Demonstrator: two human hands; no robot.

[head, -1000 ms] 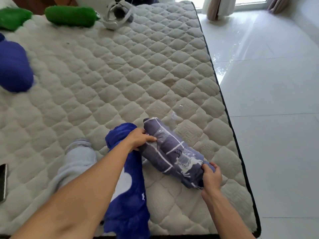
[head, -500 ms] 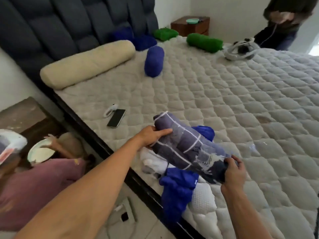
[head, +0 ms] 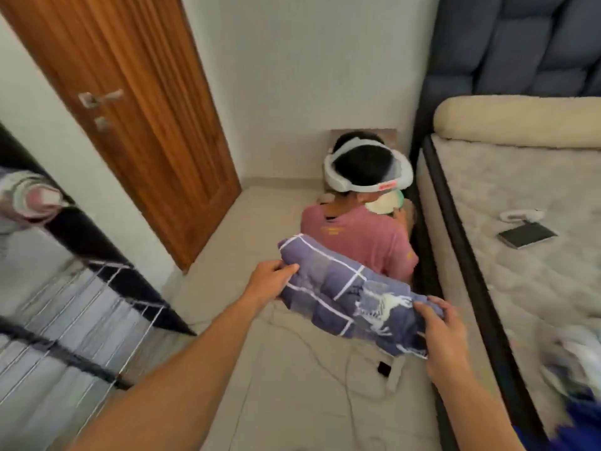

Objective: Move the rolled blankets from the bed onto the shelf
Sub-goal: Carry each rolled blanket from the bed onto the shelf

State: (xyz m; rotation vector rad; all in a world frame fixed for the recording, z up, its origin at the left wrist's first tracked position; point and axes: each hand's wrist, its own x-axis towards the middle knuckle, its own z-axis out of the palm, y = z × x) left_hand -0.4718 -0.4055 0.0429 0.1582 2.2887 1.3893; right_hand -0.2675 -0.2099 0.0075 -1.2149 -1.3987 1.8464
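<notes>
Blanket in transit: we find the purple checked roll held in the air over the floor, off the bed on the right and not yet on the shelf on the left. We note the left hand grips the far left end, thumb on top and fingers curled under, and the right hand grips the near right end, fingers wrapped over the cloth. A seated person in a pink shirt, wearing a white headset, sits on the floor just beyond the roll, beside the bed. A cable trails across the floor under the roll. On the shelf we make out one pale roll at upper left, though it is blurred. We judge this carry about half done, with placing on the wire rack left. More cloth lies at the near right bed edge, white and blue, so we judge further trips remain.
</notes>
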